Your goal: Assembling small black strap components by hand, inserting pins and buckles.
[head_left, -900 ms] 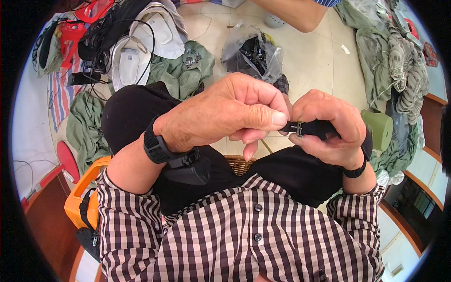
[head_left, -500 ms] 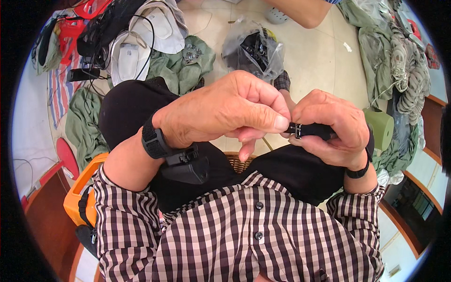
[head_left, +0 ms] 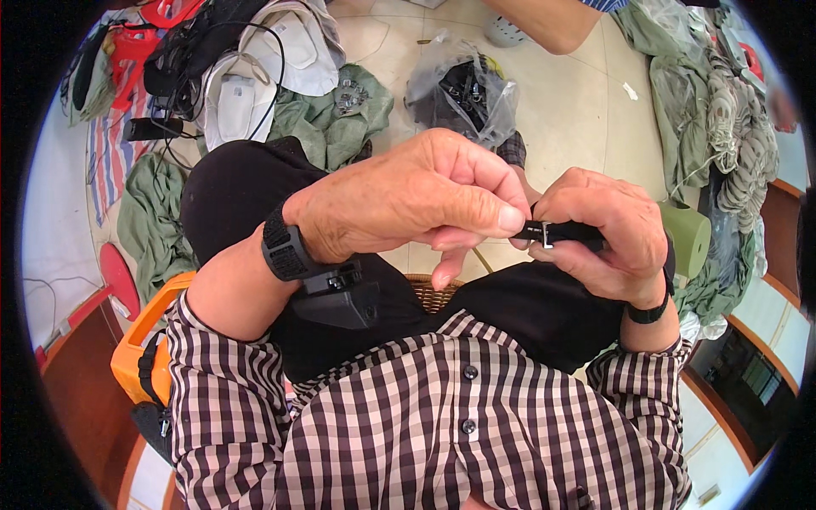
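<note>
Over pale floor tiles [head_left: 586,110], the pinched left hand [head_left: 408,195] and curled right hand [head_left: 616,221] hold a narrow black metal-buckled strap [head_left: 578,234], whose tip a slack left pinch could release.

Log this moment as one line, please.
left hand: pinches black strap | right hand: holds strap beside metal buckle | surroundings: clear plastic bag on tiled floor
</note>
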A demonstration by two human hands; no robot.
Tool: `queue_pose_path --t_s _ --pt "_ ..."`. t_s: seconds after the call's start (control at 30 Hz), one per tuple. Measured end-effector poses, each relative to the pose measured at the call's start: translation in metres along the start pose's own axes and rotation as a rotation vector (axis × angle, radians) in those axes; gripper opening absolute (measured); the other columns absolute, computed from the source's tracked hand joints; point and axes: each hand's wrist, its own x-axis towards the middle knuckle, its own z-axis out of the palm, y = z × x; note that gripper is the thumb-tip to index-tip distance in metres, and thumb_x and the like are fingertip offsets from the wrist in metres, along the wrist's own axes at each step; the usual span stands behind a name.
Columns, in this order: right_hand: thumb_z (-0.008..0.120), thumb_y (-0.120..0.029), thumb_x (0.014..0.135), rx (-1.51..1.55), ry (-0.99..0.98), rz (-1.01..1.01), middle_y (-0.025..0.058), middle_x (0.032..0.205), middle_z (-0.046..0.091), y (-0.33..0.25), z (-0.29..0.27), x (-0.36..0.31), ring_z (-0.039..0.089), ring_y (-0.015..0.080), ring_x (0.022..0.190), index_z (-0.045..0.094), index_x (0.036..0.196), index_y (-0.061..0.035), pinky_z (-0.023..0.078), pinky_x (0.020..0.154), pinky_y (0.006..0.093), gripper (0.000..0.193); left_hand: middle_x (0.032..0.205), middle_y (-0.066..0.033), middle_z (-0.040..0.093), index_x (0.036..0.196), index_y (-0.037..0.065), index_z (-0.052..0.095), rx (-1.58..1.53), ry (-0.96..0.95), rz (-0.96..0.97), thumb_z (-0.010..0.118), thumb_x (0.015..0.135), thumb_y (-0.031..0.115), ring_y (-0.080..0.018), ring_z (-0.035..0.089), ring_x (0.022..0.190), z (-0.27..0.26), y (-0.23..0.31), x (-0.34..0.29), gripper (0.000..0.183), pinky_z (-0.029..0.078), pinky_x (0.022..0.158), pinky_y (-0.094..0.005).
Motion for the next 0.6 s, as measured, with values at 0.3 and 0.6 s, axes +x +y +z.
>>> queue_pose_path --t_s 0.3,0.6 --pt "0.070 -0.005 0.064 -0.073 -0.009 -0.035 0.0100 0.075 0.058 0.001 0.003 0.003 0.057 0.0258 0.062 0.056 0.094 0.0011 0.045 0.053 0.0333 0.033 0.055 -0.0008 0.052 0.084 0.000 0.055 0.269 0.105 -0.017 0.056 0.086 0.017 -0.0051 0.046 0.043 0.010 0.012 -0.002 0.017 0.041 0.041 -0.0202" --pt "0.071 -0.005 0.064 -0.078 -0.004 -0.042 0.0098 0.074 0.057 0.001 0.005 0.006 0.057 0.0259 0.062 0.057 0.095 0.0009 0.045 0.054 0.0335 0.034 0.058 -0.0036 0.055 0.083 0.001 0.052 0.026 0.006 -0.033 0.057 0.086 0.016 -0.0062 0.049 0.044 0.000 0.001 -0.002 0.016 0.041 0.040 -0.0178"
